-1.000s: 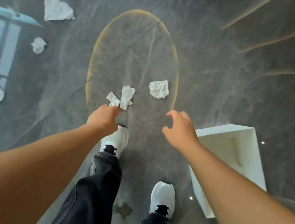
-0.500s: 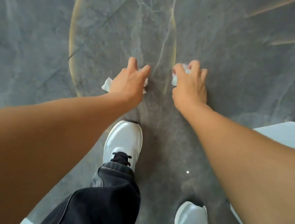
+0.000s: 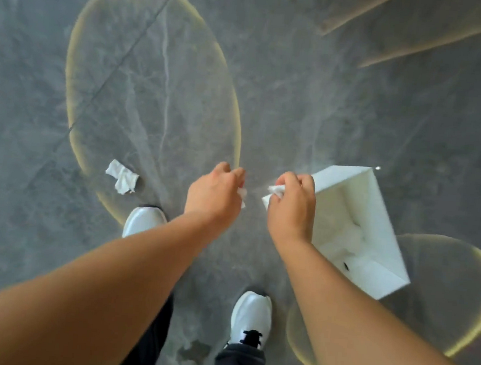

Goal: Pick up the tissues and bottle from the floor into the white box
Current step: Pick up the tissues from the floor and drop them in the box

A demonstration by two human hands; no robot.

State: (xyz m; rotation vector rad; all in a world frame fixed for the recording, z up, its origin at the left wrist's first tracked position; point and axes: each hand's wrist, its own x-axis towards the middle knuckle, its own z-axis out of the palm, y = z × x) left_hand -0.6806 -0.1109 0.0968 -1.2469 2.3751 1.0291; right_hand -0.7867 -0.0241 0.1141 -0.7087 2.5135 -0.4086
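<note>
Left hand: fingers curled together on a small white tissue, mostly hidden behind the knuckles.
Right hand: pinched on a crumpled tissue piece, just beside the white box.
White box: open, on the grey floor; contents possibly tissues, blurred.
Loose tissue: on the floor, left of the white shoe.

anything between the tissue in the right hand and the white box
Nothing visible. The right hand holds its tissue just left of the white box, whose open top is unobstructed.
</note>
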